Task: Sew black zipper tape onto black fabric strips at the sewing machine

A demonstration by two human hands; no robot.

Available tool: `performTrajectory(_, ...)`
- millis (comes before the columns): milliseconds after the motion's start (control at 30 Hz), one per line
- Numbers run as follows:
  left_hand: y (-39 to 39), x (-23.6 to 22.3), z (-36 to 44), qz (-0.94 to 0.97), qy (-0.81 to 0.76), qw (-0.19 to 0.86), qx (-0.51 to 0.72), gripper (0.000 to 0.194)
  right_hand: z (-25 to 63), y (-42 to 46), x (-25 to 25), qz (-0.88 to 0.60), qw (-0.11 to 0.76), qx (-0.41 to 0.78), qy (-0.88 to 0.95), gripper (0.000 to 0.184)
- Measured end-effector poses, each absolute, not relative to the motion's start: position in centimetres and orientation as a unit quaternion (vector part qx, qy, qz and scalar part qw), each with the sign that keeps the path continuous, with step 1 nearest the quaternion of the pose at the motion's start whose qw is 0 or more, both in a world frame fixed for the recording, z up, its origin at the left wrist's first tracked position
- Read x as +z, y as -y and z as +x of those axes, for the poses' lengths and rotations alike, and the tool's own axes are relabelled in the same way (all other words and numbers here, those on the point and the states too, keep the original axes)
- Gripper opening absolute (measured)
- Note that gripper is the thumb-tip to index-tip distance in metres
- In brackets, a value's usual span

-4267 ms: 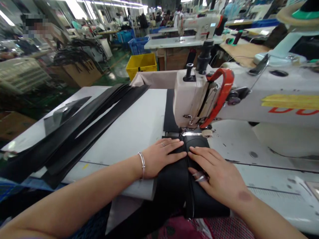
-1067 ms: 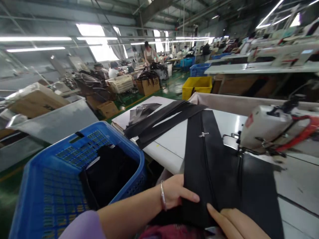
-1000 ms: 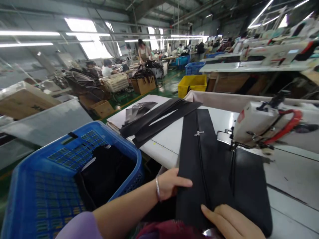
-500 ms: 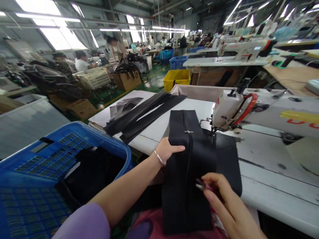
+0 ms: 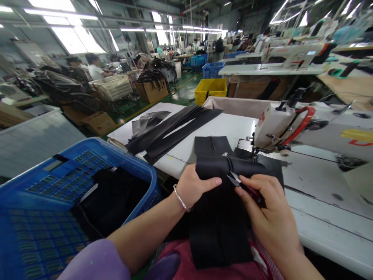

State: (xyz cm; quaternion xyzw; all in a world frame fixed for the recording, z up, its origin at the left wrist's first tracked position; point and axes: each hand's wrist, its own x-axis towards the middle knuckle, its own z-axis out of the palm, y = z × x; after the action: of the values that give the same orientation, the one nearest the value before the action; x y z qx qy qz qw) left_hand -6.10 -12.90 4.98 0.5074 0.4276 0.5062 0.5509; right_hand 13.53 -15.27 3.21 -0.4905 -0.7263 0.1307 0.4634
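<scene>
A black fabric panel with a zipper [image 5: 221,237] down its middle runs from the sewing table over my lap. My left hand [image 5: 194,186] grips its left edge, thumb on top and the other fingers hidden underneath, and the cloth is bent into a fold there. A silver zipper pull [image 5: 224,154] lies just beyond the fold. In my right hand [image 5: 266,202] is a pair of thread snips [image 5: 234,179], pinched between thumb and fingers, the pointed blades apart beside the zipper at the fold. Part of the cloth lies by the needle of the sewing machine [image 5: 269,128].
Black fabric strips [image 5: 186,130] lie on the white table [image 5: 233,125] further left. A blue basket [image 5: 151,175] with dark cloth stands at my left. Beyond the table is a yellow crate [image 5: 211,91]; people [image 5: 94,70] sit at work in the background.
My right hand has moved up and forward with the thread snips, from above the lower cloth to the zipper by my left thumb. The panel, flatter before, is now folded at my left hand.
</scene>
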Motion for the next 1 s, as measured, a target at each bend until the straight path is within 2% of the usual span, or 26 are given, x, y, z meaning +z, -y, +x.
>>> performTrajectory(333,13.7,5.4,-6.1,0.498,-0.417,0.569,0.503,0.035,12.9,15.3,4.2,-0.472,0.463,0.130,0.739,0.016)
performTrajectory(433,13.9,5.3,-6.1,0.469,-0.414,0.588,0.513,0.035,13.1,15.6,4.4,-0.489,0.485,0.156,0.708,0.014)
performTrajectory(600,13.9,5.3,-6.3,0.409,-0.397,0.614,0.546,0.038,14.3,16.5,4.0,-0.541,0.584,0.266,0.544,0.034)
performTrajectory(667,13.9,5.3,-6.3,0.392,-0.395,0.621,0.552,0.038,14.9,16.8,3.3,-0.574,0.575,0.291,0.506,0.044)
performTrajectory(767,13.9,5.2,-6.3,0.374,-0.397,0.627,0.556,0.038,15.8,17.1,1.8,-0.619,0.534,0.306,0.488,0.048)
performTrajectory(1000,14.1,5.5,-6.2,0.360,-0.390,0.642,0.553,0.039,16.2,17.4,-0.1,-0.571,0.474,0.421,0.521,0.034)
